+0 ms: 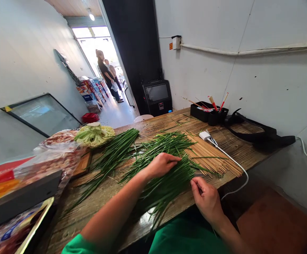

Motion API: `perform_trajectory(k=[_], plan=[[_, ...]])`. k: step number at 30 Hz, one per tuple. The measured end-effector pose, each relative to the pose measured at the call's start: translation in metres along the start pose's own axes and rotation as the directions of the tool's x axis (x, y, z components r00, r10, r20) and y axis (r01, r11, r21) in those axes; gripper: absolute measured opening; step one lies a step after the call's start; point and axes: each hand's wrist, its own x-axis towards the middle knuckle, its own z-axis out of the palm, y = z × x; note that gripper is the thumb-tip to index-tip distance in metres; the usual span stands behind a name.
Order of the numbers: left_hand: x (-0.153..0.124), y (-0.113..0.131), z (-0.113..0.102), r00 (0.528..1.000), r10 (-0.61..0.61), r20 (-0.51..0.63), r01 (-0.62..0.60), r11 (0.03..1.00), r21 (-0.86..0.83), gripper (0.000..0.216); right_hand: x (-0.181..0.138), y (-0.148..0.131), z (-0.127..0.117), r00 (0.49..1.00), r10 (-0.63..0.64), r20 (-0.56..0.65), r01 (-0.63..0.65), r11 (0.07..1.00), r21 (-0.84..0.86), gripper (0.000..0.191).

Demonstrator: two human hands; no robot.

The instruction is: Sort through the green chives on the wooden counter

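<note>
My left hand [162, 164] lies on a pile of green chive stalks [166, 183] on the wooden table [111, 190], fingers curled and pressed onto the stalks. My right hand [206, 197] hovers at the pile's right edge near the table's front, thumb and fingers pinched together; what they hold is too small to make out. A heap of thin bamboo skewers [211, 157] lies just right of the chives. A second spread of chives [113, 155] stretches to the left.
A cauliflower [95, 134] and bagged food [55, 155] sit at the left. A white charger with cable [204, 135], a black tray with chopsticks [208, 114] and a black strap [259, 135] lie at the back right. Two people stand in the far doorway [108, 74].
</note>
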Motion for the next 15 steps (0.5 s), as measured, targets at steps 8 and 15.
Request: perform_trajectory(k=[8,15], plan=[[0.01,-0.01,-0.042,0.965,-0.162,-0.207,0.232,0.896,0.378,0.022,0.0,0.001,-0.001,1.0,-0.011,-0.01,0.011,1.0,0.015,0.026],[0.042,-0.028,-0.01,0.945,-0.221,-0.241,0.32,0.778,0.541,0.019,0.0,0.004,-0.002,1.0,-0.013,0.001,0.013,1.0,0.012,0.027]])
